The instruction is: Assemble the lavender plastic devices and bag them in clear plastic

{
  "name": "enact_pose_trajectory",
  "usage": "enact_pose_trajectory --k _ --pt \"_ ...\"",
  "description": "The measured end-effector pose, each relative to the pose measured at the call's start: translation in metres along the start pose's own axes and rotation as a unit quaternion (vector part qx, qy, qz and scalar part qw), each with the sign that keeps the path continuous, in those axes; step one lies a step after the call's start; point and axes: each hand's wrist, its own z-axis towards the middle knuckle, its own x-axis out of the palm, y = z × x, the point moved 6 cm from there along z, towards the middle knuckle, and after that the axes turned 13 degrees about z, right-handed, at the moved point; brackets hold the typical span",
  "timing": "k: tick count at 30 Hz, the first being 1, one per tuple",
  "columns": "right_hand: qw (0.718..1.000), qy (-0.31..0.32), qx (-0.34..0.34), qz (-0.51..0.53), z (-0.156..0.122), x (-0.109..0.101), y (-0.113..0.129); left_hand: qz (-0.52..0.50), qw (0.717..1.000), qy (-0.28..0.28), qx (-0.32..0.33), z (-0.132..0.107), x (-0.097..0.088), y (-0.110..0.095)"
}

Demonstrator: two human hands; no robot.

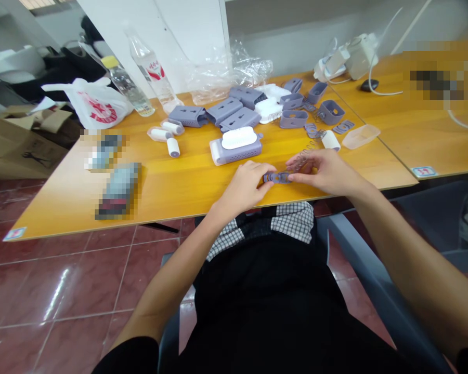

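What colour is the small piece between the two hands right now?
The small plastic piece is greyish lavender; it shows best in the head view.

The table (171, 176) has a shiny yellow top that looks like smooth wood, and light slides across it. The grey cases (223, 110) are plastic, smooth and matt — not shiny at all. The small plastic piece (276, 177) looks just the same. The spring (304, 156) looks like thin metal wire. The clear bag (234, 67) is thin, crinkly plastic, and the water bottle (150, 67) is clear, glossy plastic. The box (23, 148) is rough brown cardboard. The checked cloth (292, 221) looks soft — but the red floor tiles (81, 280) are very glossy.
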Motion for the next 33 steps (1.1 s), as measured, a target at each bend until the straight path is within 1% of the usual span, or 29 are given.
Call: enact_pose_trajectory --k 5,9,11,13,15,17,20,23,27,30,33 --pt "1.000 0.009 -0.015 -0.022 -0.005 0.001 0.009 -0.011 0.997 -0.027 -0.070 -0.003 -0.001 -0.001" --pt "0.999 0.023 -0.015 -0.030 -0.009 -0.001 0.009 -0.066 0.993 -0.035 -0.089 -0.005 -0.001 -0.004" --pt "0.999 0.020 -0.024 -0.035 -0.010 -0.003 0.009 -0.071 0.993 -0.044 -0.078 -0.005 -0.003 -0.005" --pt "0.999 0.015 -0.035 -0.039 -0.009 -0.004 0.010 -0.048 0.996 -0.049 -0.049 -0.004 -0.006 -0.006" --pt "0.998 0.020 -0.038 -0.043 -0.009 -0.003 0.010 -0.026 0.999 -0.034 -0.014 -0.004 -0.005 -0.007" --pt "0.998 0.033 -0.034 -0.046 -0.009 0.000 0.010 -0.018 1.000 -0.004 0.006 -0.004 -0.003 -0.008" --pt "0.998 0.045 -0.024 -0.043 -0.010 0.002 0.011 -0.016 0.999 0.036 0.015 -0.005 0.001 -0.010" --pt "0.998 0.051 -0.017 -0.028 -0.011 0.003 0.012 -0.010 0.998 0.060 0.022 -0.006 0.003 -0.012" --pt "0.998 0.066 -0.008 -0.001 -0.014 0.002 0.011 0.006 0.997 0.066 0.033 -0.006 0.003 -0.016" --pt "0.998 0.063 -0.004 0.022 -0.014 0.002 0.009 0.011 0.997 0.064 0.028 -0.006 0.003 -0.016" --pt "0.998 0.060 -0.005 0.014 -0.014 0.002 0.009 0.013 0.997 0.068 0.023 -0.005 0.005 -0.015"
